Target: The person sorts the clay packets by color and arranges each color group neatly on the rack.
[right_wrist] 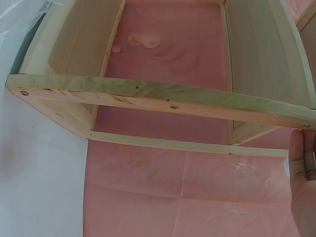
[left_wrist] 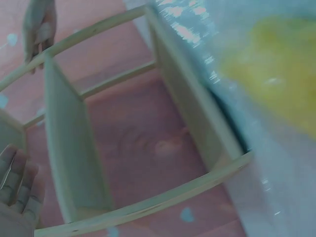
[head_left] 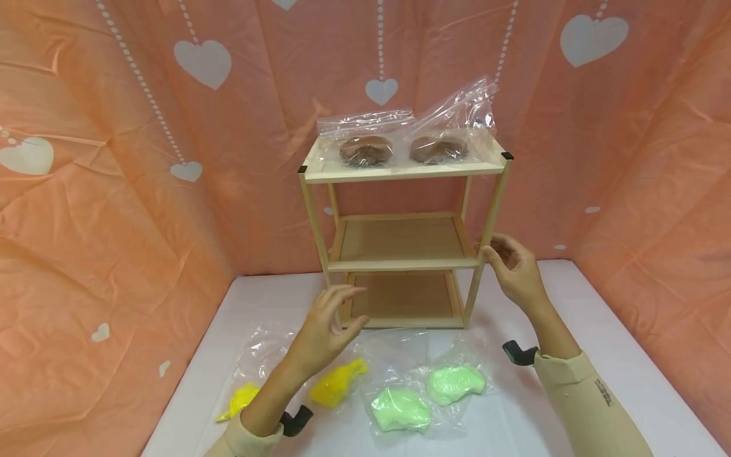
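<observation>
A three-tier wooden shelf [head_left: 400, 264] stands upright on the white table. My right hand [head_left: 516, 270] is at its right front post, fingertips by the middle tier; in the right wrist view the fingers [right_wrist: 302, 158] meet the post's edge. Whether they press on it I cannot tell. My left hand [head_left: 322, 330] hovers before the lower left of the shelf, thumb and fingers apart, holding nothing. On the top tier lie two clear zip bags, each with a brown rounded lump [head_left: 367, 151], [head_left: 438, 149] inside. The middle and bottom tiers are bare.
In front of the shelf lie clear bags with yellow soft lumps [head_left: 338, 384], [head_left: 242, 400] and pale green lumps [head_left: 401, 409], [head_left: 455, 384]. My left forearm partly covers one yellow bag. Pink cloth [head_left: 257, 158] with white hearts hangs behind and at both sides of the table [head_left: 537, 406].
</observation>
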A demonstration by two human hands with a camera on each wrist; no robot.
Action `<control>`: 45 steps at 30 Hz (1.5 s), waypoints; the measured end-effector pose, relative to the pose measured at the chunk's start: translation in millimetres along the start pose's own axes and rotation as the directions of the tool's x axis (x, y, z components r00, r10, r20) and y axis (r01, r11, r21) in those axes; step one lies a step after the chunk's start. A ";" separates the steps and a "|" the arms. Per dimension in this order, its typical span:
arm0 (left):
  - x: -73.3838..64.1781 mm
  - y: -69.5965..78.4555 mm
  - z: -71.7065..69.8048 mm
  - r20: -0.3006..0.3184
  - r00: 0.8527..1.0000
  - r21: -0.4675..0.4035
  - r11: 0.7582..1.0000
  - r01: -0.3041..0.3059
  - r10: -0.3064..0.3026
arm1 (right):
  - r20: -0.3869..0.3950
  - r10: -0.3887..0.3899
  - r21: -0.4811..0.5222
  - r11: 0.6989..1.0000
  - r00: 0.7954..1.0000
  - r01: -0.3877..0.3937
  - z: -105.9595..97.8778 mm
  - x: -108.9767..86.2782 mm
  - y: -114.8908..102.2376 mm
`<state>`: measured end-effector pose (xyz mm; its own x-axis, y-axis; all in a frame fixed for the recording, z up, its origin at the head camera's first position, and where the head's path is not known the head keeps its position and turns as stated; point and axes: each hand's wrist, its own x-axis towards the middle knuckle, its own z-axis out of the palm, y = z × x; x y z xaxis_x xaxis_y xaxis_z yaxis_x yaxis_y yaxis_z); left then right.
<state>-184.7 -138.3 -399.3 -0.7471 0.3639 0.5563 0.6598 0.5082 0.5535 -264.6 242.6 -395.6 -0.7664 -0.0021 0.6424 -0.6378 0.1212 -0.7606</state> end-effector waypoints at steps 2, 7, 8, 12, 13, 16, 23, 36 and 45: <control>-5.9 -2.3 5.3 0.032 0.999 0.003 1.000 0.022 -0.022 | 0.000 -0.004 -0.003 1.000 1.000 0.004 0.1 -0.1 -0.1; -20.4 -7.1 15.3 0.105 0.991 0.004 0.996 0.088 -0.088 | 0.006 0.001 -0.006 1.000 1.000 -0.001 0.7 -0.6 -0.2; -23.2 -8.0 17.1 0.123 0.987 0.005 0.995 0.102 -0.102 | 0.007 0.004 -0.009 1.000 1.000 -0.004 0.8 -0.8 -0.3; -33.2 -10.9 25.4 0.172 0.977 0.031 0.992 0.119 -0.122 | 0.006 0.015 -0.011 1.000 1.000 -0.015 1.1 -1.4 -0.7; -35.4 -11.9 27.6 0.182 0.976 0.038 0.993 0.115 -0.120 | 0.007 0.014 -0.011 1.000 1.000 -0.014 1.0 -1.5 -0.8; -42.1 -14.4 33.6 0.212 0.969 0.058 0.992 0.114 -0.124 | 0.011 0.012 -0.015 1.000 1.000 -0.012 0.9 -1.8 -1.6; -58.0 -17.0 45.4 0.277 0.948 0.124 0.984 0.128 -0.158 | 0.012 0.020 -0.044 0.999 1.000 -0.019 0.3 -1.6 -2.0; -69.3 -16.6 60.7 0.413 0.903 0.307 0.951 -0.017 -0.118 | 0.007 0.011 -0.024 1.000 1.000 -0.011 -1.5 0.0 -3.4; -75.4 -17.1 68.3 0.448 0.885 0.371 0.927 -0.055 -0.127 | -0.004 0.024 -0.022 0.999 1.000 -0.024 0.9 -0.2 -4.3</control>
<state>-145.2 -121.0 -493.1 -0.7810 0.6076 0.1442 0.6228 0.7406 0.2525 -261.8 241.2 -392.6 -0.7810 0.0047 0.6245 -0.6176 0.1429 -0.7734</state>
